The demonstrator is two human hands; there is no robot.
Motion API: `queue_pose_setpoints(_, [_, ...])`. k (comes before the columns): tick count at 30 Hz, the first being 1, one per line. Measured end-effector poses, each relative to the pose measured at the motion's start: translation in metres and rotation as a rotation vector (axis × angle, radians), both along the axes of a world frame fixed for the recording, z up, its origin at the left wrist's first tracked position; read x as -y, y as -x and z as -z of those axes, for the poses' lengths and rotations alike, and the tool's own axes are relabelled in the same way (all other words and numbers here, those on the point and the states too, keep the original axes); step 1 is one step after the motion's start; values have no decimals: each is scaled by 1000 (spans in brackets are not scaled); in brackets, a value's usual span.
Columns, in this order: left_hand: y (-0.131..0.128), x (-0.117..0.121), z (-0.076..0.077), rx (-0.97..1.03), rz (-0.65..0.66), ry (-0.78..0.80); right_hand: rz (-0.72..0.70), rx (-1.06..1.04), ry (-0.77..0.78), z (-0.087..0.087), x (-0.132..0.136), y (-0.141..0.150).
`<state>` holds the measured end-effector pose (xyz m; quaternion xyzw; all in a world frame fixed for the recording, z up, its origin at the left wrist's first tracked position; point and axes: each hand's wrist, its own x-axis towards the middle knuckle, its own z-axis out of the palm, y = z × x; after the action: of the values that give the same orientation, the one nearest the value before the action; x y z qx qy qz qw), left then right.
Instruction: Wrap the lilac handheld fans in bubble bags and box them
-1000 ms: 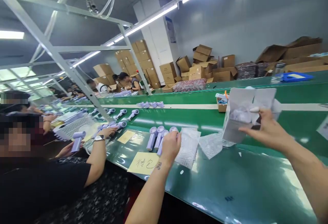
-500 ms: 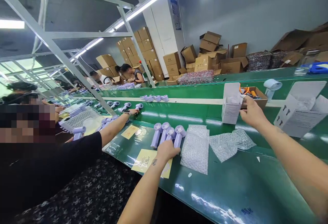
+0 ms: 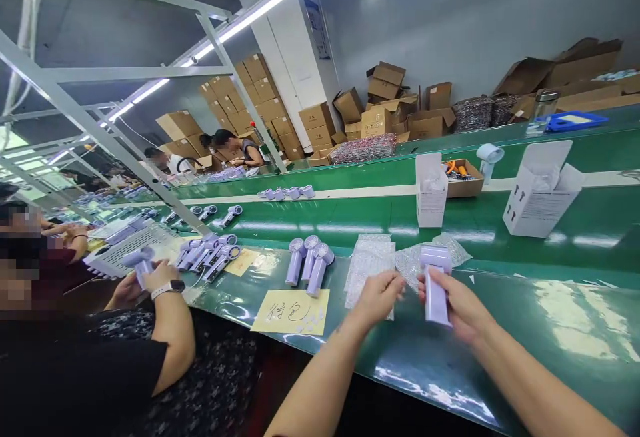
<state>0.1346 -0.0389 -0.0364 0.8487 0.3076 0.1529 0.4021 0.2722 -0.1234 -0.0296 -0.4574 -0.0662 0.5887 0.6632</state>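
Note:
A lavender handheld fan (image 3: pixel 437 300) is upright in my right hand (image 3: pixel 463 303), its round head at the top and the fingers wrapped about the handle. My left hand (image 3: pixel 377 298) hovers just left of it, over a bubble wrap bag (image 3: pixel 369 257). Its fingers are curled together; whether anything is between them is hidden. Another crumpled bubble wrap bag (image 3: pixel 457 247) lies behind the held fan. Three more lavender fans (image 3: pixel 310 263) lie side by side left of the bags, above a yellow paper (image 3: pixel 285 311) with handwriting.
Two white boxes with raised flaps, one small (image 3: pixel 431 203) and one larger (image 3: pixel 540 203), stand at the back right. Between them are a brown tray (image 3: pixel 465 187) and a pale blue fan (image 3: pixel 489 160). At left, a co-worker's hands (image 3: pixel 163 277) hold a fan beside a fan pile (image 3: pixel 207 253).
One fan has left the group of four and is now in my right hand, which came back from the small white box. My left hand moved right. The co-worker's outstretched arm drew back.

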Motion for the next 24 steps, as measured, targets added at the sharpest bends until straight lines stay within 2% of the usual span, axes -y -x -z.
queue_pose_setpoints(2, [-17,-27,8,-146,83,-402,5,105,66,3,31,-17])
queue_pose_setpoints(4, [-33,-52,16,-320,205,-600,-61,173,117,7,66,-27])
queue_pose_setpoints(7, [-48,-66,24,-383,272,-619,-117,174,103,12,108,-25])
queue_pose_setpoints(10, [-51,-50,22,-336,228,-617,-79,110,46,13,126,-11])
queue_pose_setpoints(12, [-49,-28,15,-280,213,-564,-92,55,-12,12,125,-4])
queue_pose_setpoints(13, [-48,-17,10,-229,216,-485,-123,34,-48,11,122,-2])
queue_pose_setpoints(17, [-36,18,-10,5,269,29,-275,-9,-162,6,110,-9])
queue_pose_setpoints(19, [-29,25,-19,64,260,187,-301,6,-153,6,108,-13])
queue_pose_setpoints(22, [-20,31,-28,134,151,257,-261,79,-91,10,112,-13])
queue_pose_setpoints(24, [-18,39,-32,128,136,162,-233,107,-61,15,117,-9])
